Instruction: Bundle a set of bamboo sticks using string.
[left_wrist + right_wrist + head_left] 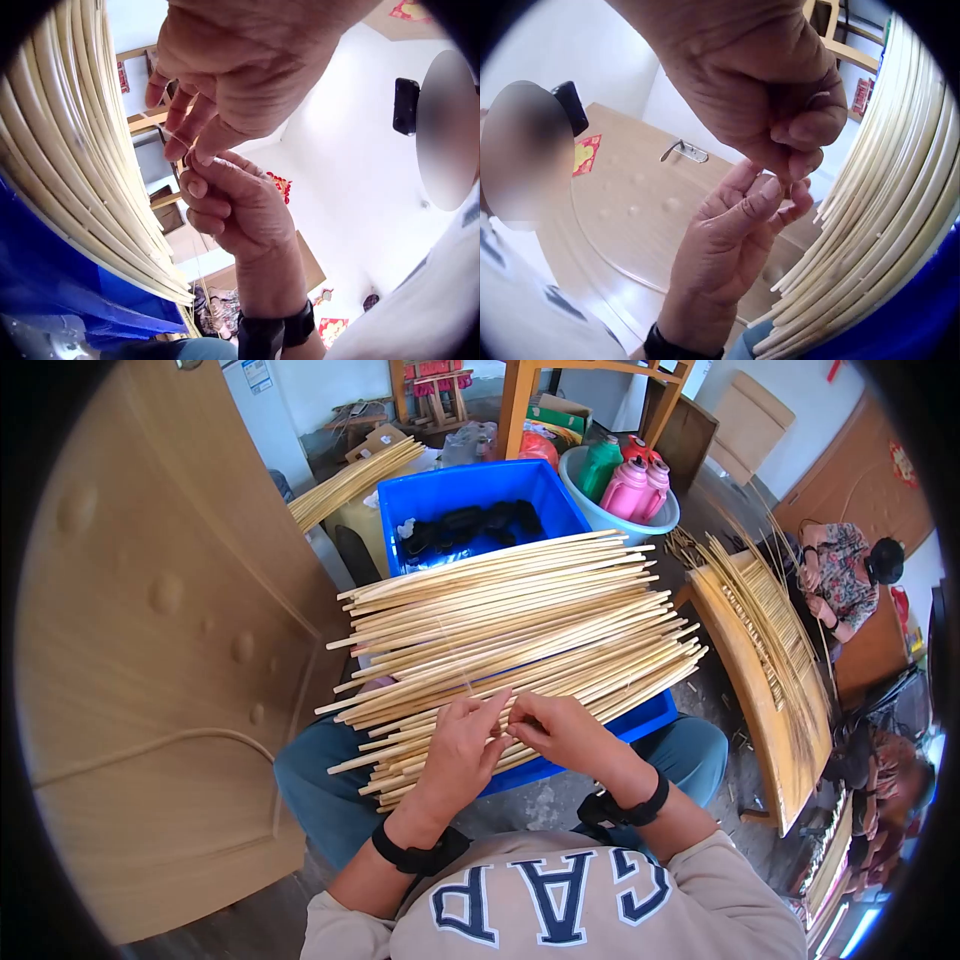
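Observation:
Many thin pale sticks (520,630) lie side by side across a blue plastic tub over the person's lap. My left hand (462,745) and right hand (565,730) meet fingertip to fingertip above the near sticks. A thin pale string (177,136) runs between the fingertips. The right hand (769,97) pinches it with curled fingers, and a short bit of string shows at its curled fingers. With thumb and forefinger the left hand (724,244) pinches at the same spot, its other fingers looser. The exact pinch point is partly hidden.
A blue tub (560,490) with black items stands beyond the sticks. A basin (600,515) beside it holds green, red and pink flasks. A wooden door (160,660) is close on the left. Right, a curved wooden bench (745,670) bears more sticks, near a seated person (845,575).

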Demonstrator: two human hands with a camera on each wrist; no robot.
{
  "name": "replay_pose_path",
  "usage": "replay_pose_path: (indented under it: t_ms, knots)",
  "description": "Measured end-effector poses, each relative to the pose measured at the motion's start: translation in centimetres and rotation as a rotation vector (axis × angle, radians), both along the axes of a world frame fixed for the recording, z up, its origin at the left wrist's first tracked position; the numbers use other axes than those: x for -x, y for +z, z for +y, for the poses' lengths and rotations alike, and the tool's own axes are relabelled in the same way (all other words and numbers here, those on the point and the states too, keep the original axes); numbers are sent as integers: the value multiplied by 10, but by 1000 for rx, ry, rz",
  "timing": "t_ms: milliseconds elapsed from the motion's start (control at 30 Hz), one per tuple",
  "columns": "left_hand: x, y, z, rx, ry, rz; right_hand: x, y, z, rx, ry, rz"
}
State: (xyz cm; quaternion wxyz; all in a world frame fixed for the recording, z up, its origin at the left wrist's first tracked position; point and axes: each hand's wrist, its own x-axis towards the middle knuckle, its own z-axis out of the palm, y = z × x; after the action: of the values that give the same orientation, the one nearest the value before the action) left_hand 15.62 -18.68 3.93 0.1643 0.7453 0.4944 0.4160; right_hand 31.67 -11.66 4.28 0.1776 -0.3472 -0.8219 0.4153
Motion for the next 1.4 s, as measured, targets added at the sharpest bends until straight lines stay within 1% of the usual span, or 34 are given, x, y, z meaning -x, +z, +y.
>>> replay_pose_path:
  t_ms: [67,100,167,300,367,400,467,500,533,567,600,667,700,733,767,833,933,967,1000,1033,1100,1167,1233,1267,1333,1400]
  knots:
    - [4,-4,-5,187,77,-65,-1,7,-7,14,-5,-52]
    - [6,-9,-7,188,83,-72,0,9,-10,16,2,-59]
    - [10,-23,-7,54,109,-89,0,12,-15,35,-41,-28]
    - [15,-29,-8,77,175,-197,-5,-1,-15,-15,-56,21]
    - [16,-24,-9,189,227,-243,-7,0,-12,384,-187,43]
    - [16,-24,-10,208,217,-250,-5,3,-10,638,-266,106]
    - [13,-27,-6,82,267,-209,-4,-6,-3,1110,-283,492]
    - [12,-23,-7,61,245,-141,-4,-13,-2,1116,-306,496]
    - [9,-22,-8,66,227,-143,-3,-21,1,1245,-299,602]
    - [6,-20,-9,9,284,-149,-1,-25,1,1372,-283,711]
    - [4,-19,-10,-52,343,-153,4,-23,0,1369,-291,720]
    - [3,-17,-15,-33,307,-133,11,-16,-5,1337,-441,764]
    - [2,-17,-18,-78,263,-115,13,-18,-4,1377,-375,845]
    - [2,-16,-21,-122,221,-97,14,-18,-6,1379,-374,853]
    - [1,-16,-23,-120,218,-92,16,-16,-9,1389,-391,879]
    - [-1,-16,-28,-137,132,-39,18,-14,-12,1402,-410,912]
    - [-5,-20,-27,-91,157,-36,17,-23,-13,1426,-393,909]
    - [-4,-21,-25,-89,158,-32,16,-26,-14,1436,-340,898]
    - [-3,-23,-24,-130,141,24,16,-27,-15,1445,-286,885]
    - [-3,-23,-23,-171,125,80,16,-25,-15,1447,-283,886]
    - [-5,-18,-23,-163,109,93,18,-20,-17,1408,-299,856]
    - [-6,-18,-22,-155,88,104,16,-25,-16,1412,-280,842]
    - [-4,-24,-21,-219,95,152,15,-28,-18,1418,-266,828]
    - [-3,-25,-21,-217,92,152,16,-29,-19,1416,-256,836]
    - [-2,-28,-21,-292,66,143,16,-30,-20,1416,-246,847]
    - [-1,-27,-20,-275,76,129,16,-29,-20,1447,-205,867]
